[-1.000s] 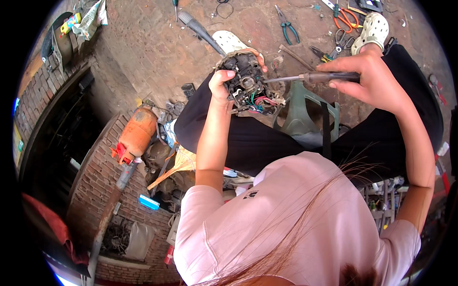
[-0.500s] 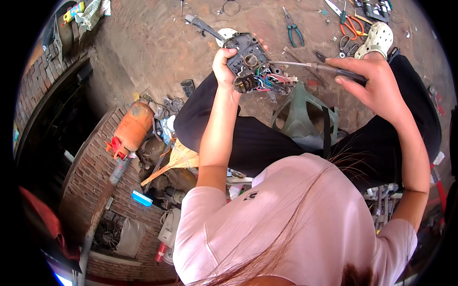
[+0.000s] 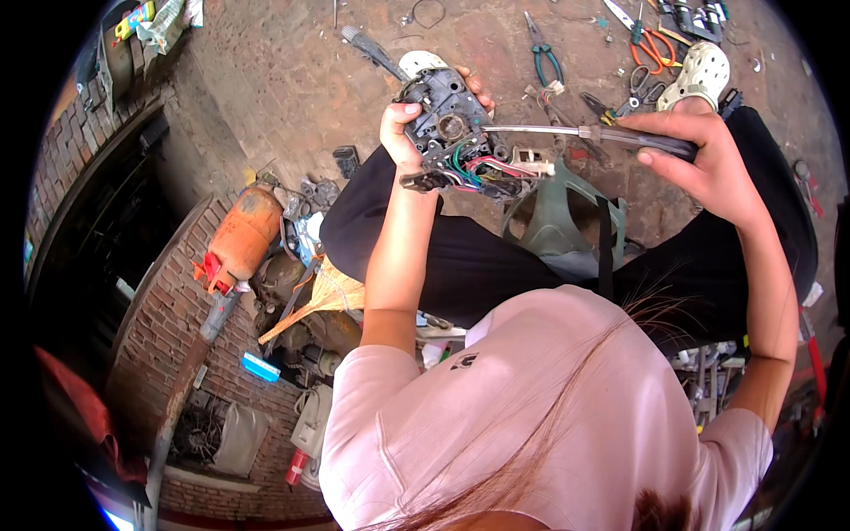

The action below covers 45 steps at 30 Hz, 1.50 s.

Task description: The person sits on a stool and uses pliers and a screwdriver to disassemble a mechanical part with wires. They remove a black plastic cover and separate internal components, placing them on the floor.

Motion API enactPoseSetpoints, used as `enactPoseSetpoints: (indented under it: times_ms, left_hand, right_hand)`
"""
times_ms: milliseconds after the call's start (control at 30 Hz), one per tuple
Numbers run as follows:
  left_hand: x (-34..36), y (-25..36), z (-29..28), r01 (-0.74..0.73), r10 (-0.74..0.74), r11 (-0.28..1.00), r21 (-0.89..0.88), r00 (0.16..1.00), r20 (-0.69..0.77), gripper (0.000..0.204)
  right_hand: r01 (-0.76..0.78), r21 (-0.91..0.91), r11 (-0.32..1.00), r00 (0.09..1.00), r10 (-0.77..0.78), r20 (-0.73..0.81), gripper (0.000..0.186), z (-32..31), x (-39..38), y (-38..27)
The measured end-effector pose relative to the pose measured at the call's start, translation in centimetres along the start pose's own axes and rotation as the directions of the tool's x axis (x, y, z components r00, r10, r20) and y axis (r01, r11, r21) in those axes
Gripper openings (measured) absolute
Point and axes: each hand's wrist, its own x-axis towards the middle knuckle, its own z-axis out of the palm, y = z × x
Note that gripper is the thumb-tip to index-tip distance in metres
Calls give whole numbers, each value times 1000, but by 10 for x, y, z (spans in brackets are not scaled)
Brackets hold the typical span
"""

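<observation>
My left hand [image 3: 403,134] grips a dark plastic switch housing [image 3: 440,108] with a stalk lever [image 3: 372,50] sticking out to the upper left; it looks like a vehicle's steering-column switch. Thumb on the near face, fingers curl round the far side. A bundle of coloured wires [image 3: 482,165] with a pale connector hangs from its lower right. In my right hand [image 3: 704,157] is a screwdriver [image 3: 637,139], fingers closed on its dark handle. Its shaft points left, and the tip meets the right edge of the housing near the round opening. Whether it sits in a screw I cannot tell.
On the ground beyond lie green-handled pliers [image 3: 543,55], orange-handled pliers [image 3: 653,53] and black scissors [image 3: 639,90]. A green plastic stool [image 3: 556,208] stands between my knees. At left are an orange gas cylinder [image 3: 248,232], a straw broom [image 3: 323,296] and a brick wall [image 3: 164,341].
The housing has tilted and shifted slightly left, turning more of its wires toward me. The screwdriver has moved a little left and down with it, its tip still at the housing's edge.
</observation>
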Motion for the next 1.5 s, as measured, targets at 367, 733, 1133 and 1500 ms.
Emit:
enactPoseSetpoints:
  times_ms: [367, 733, 1133, 1500]
  left_hand:
    - [-1, -7, 14, 153, -85, 945, -288, 968, 235, 71]
    - [14, 4, 21, -318, 290, 927, 201, 944, 154, 64]
    - [21, -34, 42, -362, 430, 825, 434, 900, -67, 36]
    - [19, -42, 45, -379, 390, 740, 555, 915, 105, 44]
  right_hand:
    - [-31, 194, 981, 996, 15, 83, 29, 3, 7, -5]
    - [-200, 163, 966, 900, 247, -359, 33, 10, 33, 36]
    - [147, -241, 959, 931, -217, -295, 68, 89, 42, -20]
    - [74, 149, 986, 987, -52, -150, 26, 78, 47, -8]
